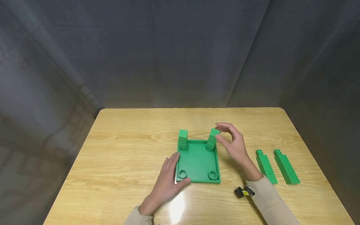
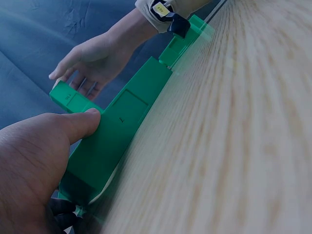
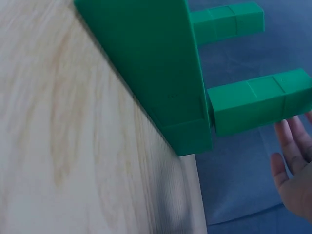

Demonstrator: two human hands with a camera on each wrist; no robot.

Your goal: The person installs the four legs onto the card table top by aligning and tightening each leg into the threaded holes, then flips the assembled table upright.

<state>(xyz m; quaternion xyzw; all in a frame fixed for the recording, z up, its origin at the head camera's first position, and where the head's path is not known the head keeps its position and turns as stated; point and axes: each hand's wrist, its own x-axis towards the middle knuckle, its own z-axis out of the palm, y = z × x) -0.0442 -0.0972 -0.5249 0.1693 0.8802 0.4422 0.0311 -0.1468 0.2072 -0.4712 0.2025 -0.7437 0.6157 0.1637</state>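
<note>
A shallow square green tray (image 1: 198, 162) lies on the table, with round sockets at its two near corners. Square green posts stand at both far corners: the left post (image 1: 183, 137) upright, the right post (image 1: 212, 138) leaning slightly outward. My left hand (image 1: 166, 181) holds the tray's near left corner, thumb on the front wall and fingers along the left side. Around the top of the right post, my right hand (image 1: 233, 142) has its thumb and fingers spread; in the left wrist view this hand (image 2: 100, 58) looks loose, its fingers apart.
Two loose green posts with threaded ends, a nearer one (image 1: 267, 168) and a farther one (image 1: 287, 167), lie on the wooden table (image 1: 121, 150) to the right. A black wrist camera (image 1: 239, 192) sits at the right sleeve. Grey curtains (image 1: 168, 56) hang behind the table.
</note>
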